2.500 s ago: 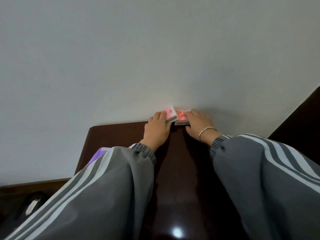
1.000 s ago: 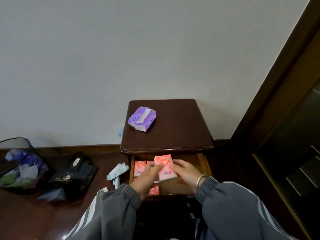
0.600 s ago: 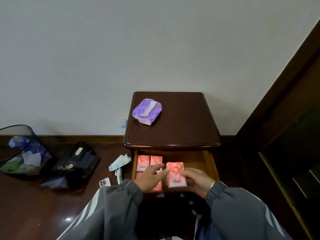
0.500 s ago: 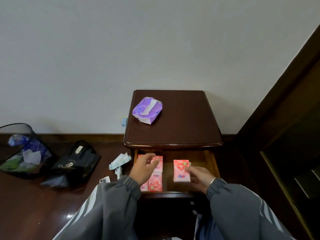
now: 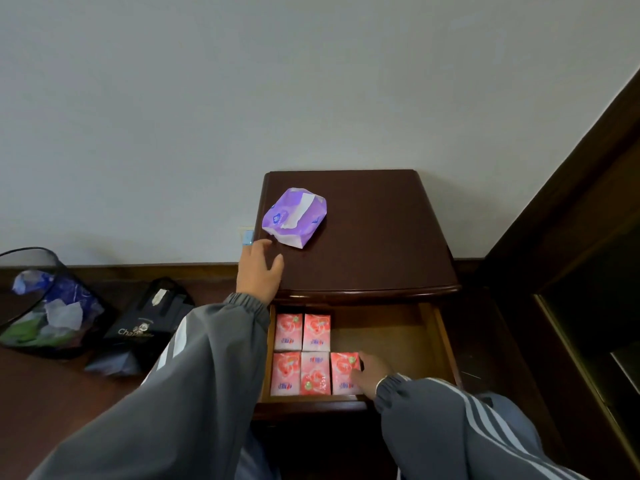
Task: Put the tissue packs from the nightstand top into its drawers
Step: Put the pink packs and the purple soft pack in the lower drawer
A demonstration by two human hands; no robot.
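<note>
Looking down past my grey sleeves [image 5: 194,368], I saw my right hand [image 5: 367,375] against the right edge of the nearest pink tissue pack [image 5: 342,372], last of three in the front row of the open drawer [image 5: 384,336]; I could not tell whether its fingers pinched the pack or only touched it. Two more pink packs [image 5: 302,332] lay side by side behind, at the drawer's left. Farther off, my left hand [image 5: 259,271] hung with fingers spread, holding nothing, over the left front corner of the nightstand top [image 5: 381,237], just short of the purple pack [image 5: 294,221] lying there.
</note>
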